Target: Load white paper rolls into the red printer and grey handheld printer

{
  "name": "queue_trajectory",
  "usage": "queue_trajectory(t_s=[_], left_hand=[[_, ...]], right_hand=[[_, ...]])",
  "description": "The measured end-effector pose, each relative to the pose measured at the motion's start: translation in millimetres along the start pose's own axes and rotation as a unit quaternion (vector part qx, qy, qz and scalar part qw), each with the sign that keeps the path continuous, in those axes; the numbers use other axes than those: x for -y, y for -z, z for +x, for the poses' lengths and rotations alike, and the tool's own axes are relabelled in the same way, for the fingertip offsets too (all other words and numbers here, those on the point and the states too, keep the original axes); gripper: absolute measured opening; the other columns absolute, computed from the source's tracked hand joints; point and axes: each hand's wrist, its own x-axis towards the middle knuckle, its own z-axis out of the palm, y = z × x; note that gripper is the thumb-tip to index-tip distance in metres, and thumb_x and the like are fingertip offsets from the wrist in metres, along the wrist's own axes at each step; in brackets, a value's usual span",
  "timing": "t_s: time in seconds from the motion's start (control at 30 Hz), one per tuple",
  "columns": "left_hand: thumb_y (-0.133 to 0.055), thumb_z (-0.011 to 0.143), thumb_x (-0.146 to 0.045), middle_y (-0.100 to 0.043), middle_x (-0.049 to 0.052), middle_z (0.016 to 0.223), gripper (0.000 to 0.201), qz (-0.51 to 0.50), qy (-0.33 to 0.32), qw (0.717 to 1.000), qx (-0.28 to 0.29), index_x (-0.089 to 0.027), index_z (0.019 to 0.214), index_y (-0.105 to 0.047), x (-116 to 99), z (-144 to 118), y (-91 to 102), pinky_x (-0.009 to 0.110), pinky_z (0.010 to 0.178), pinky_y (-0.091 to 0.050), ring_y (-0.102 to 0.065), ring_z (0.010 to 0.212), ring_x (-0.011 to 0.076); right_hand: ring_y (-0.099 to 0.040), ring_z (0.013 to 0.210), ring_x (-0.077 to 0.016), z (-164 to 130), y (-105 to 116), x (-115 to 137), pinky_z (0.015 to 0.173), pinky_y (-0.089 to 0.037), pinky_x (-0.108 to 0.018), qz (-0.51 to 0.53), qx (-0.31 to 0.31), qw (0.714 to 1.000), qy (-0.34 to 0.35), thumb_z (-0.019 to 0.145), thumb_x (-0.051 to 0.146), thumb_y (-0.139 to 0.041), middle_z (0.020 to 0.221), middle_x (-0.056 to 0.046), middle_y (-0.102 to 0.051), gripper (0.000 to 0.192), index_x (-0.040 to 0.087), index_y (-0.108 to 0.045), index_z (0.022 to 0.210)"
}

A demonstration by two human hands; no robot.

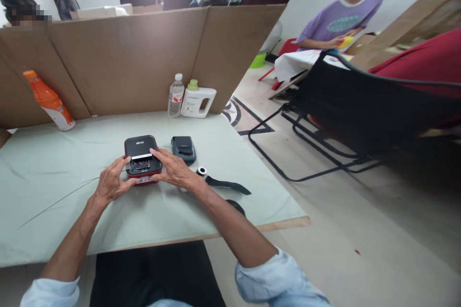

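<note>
A small black label printer with a red lower body lies on the pale green tablecloth. A white strip runs across its top, and a recessed dark window is below that. My left hand grips its left side, fingers along the edge and thumb at the front. On the opposite side my right hand holds it, with fingertips on the top edge and the thumb low at the front. Just right of it rests a smaller dark grey device. Beside my right forearm lie a small white roll and a black strap.
Behind the table stands a cardboard screen. Along it are an orange bottle, a clear water bottle and a white jug. A round black object is partly hidden by my right arm. To the right are a black folding chair and another person.
</note>
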Motion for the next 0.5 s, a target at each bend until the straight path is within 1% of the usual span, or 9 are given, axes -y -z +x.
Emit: queue_trajectory(t_s=[0.07, 0.13, 0.23, 0.33, 0.5], left_hand=[[-0.082, 0.081, -0.042, -0.064, 0.013, 0.149, 0.069, 0.023, -0.001, 1.0, 0.007, -0.024, 0.143, -0.06, -3, -1, 2.7, 0.047, 0.114, -0.055, -0.064, 0.135, 0.0331], [-0.08, 0.084, -0.043, -0.065, 0.014, 0.148, 0.07, 0.028, -0.002, 1.0, 0.014, -0.022, 0.147, -0.057, -6, -2, 4.7, 0.047, 0.114, -0.054, -0.064, 0.135, 0.0331], [-0.073, 0.09, -0.04, -0.062, 0.014, 0.151, 0.071, 0.023, -0.005, 1.0, 0.015, -0.023, 0.154, -0.049, -8, -5, 5.5, 0.046, 0.113, -0.055, -0.064, 0.136, 0.0318], [-0.07, 0.092, -0.038, -0.06, 0.014, 0.154, 0.071, 0.026, -0.008, 1.0, 0.015, -0.023, 0.157, -0.044, -10, -7, 6.1, 0.046, 0.112, -0.055, -0.063, 0.136, 0.031], [-0.074, 0.089, -0.037, -0.061, 0.015, 0.151, 0.071, 0.051, 0.001, 0.999, 0.018, -0.023, 0.154, -0.048, -14, -6, 9.7, 0.045, 0.106, -0.058, -0.066, 0.131, 0.0323]], right_hand=[[-0.039, 0.156, -0.037, 1, 1, 2, 0.122, -0.04, -0.055, 0.002, 0.006, 1.0, -0.003, 0.08, 0.048, -0.088, 0.166, -0.018, -0.043, 0.102, 0.029, -0.035, 0.166], [-0.039, 0.156, -0.0366, 0, 3, 7, 0.122, -0.04, -0.055, 0.005, 0.011, 1.0, -0.006, 0.084, 0.045, -0.085, 0.167, -0.019, -0.041, 0.099, 0.027, -0.034, 0.167], [-0.041, 0.155, -0.0348, -4, 3, 17, 0.119, -0.044, -0.053, 0.021, 0.012, 1.0, -0.009, 0.09, 0.041, -0.078, 0.169, -0.019, -0.038, 0.097, 0.026, -0.025, 0.169], [-0.044, 0.153, -0.0335, -7, 4, 25, 0.116, -0.047, -0.051, 0.025, 0.007, 1.0, -0.007, 0.091, 0.038, -0.077, 0.168, -0.016, -0.04, 0.099, 0.028, -0.019, 0.17], [-0.047, 0.15, -0.0343, -4, 5, 26, 0.116, -0.046, -0.05, -0.018, 0.015, 1.0, -0.003, 0.089, 0.034, -0.079, 0.164, -0.019, -0.044, 0.097, 0.025, -0.025, 0.169]])
